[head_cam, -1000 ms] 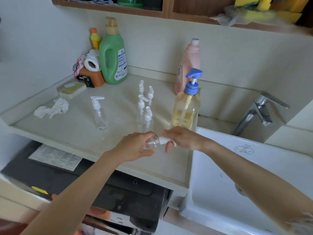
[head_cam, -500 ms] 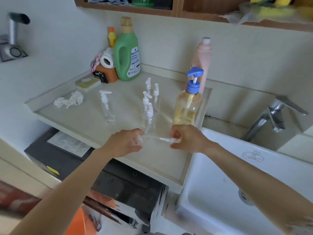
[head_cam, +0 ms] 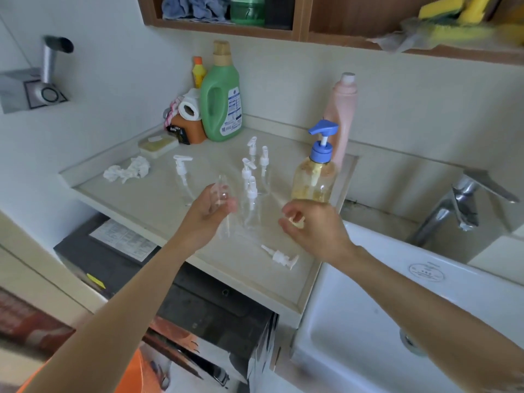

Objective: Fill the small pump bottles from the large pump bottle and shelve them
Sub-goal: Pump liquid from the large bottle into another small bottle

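My left hand grips a small clear bottle with its neck uncapped, held above the counter. That bottle's white pump head lies on its side on the counter, near the front edge. Fingers loosely curled and holding nothing, my right hand hovers just in front of the large pump bottle, which has a blue pump and yellowish liquid. Several small capped pump bottles stand in a cluster behind my hands. Another small one stands alone to the left. The wooden shelf hangs above.
A green detergent bottle, a paper roll and a soap box crowd the back left corner. A pink bottle stands behind the large pump bottle. Crumpled tissue lies left. A white sink and tap are right.
My right hand pulled the pump head out of the small bottle and let go of it; it now lies on the counter. My left hand has lifted the bottle up and leftward.
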